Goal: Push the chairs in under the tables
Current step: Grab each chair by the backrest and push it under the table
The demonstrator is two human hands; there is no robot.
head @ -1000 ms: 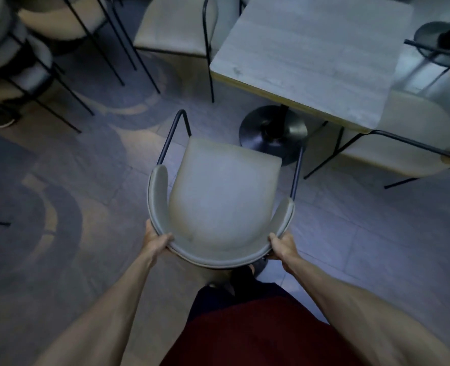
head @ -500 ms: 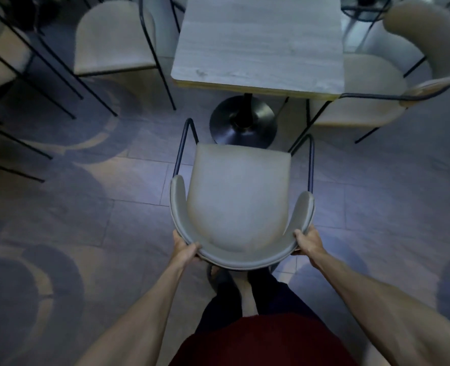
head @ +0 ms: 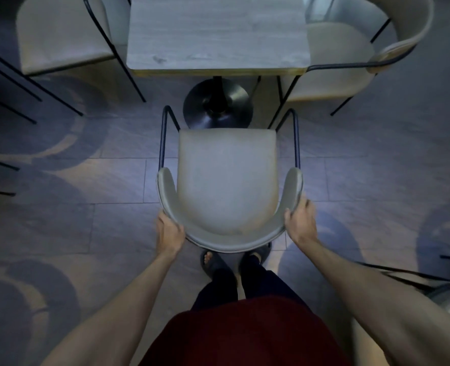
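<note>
Gripping the chair [head: 228, 178] by its curved backrest, the left hand [head: 169, 232] and right hand [head: 300, 220] hold it facing the table [head: 216, 33]; the table's round base [head: 217, 105] sits just ahead, and side chairs [head: 350, 59] flank it.

The scene is dim, with a cool bluish cast. Light pools at centre on the pale chair seat [head: 226, 178] and the floor [head: 118, 180] around it, while the corners fall dark. Rounded shadows mottle the floor. Wide-angle distortion bends the edges; the lower right smears with blur.
</note>
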